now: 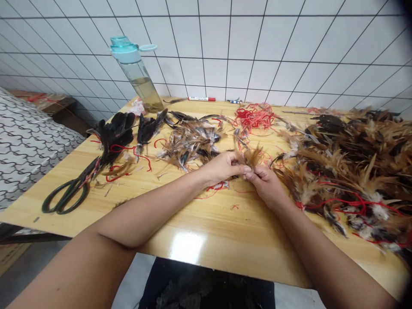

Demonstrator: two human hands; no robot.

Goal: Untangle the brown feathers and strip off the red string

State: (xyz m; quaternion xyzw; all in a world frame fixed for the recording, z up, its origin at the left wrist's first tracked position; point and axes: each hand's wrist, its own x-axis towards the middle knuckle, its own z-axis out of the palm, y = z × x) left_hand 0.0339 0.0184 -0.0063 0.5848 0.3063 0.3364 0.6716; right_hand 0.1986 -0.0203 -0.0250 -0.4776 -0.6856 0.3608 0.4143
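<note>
My left hand (229, 166) and my right hand (266, 182) meet over the middle of the wooden table (206, 223). Both are closed, fingers pinched on a small bunch of brown feathers (252, 156) whose tips fan upward between them. The quill ends are hidden by my fingers. Just left of the hands lies a loose pile of brown and grey feathers (191, 139). Behind them is a tangle of red string (254, 116). Pieces of red string and white fluff lie on the wood below my left hand.
A large heap of feather bunches tied with red string (360, 159) covers the table's right side. At left lie scissors (69, 195) and black feathers (117, 133). A bottle (141, 81) and a marker (201, 99) are near the tiled wall (215, 38).
</note>
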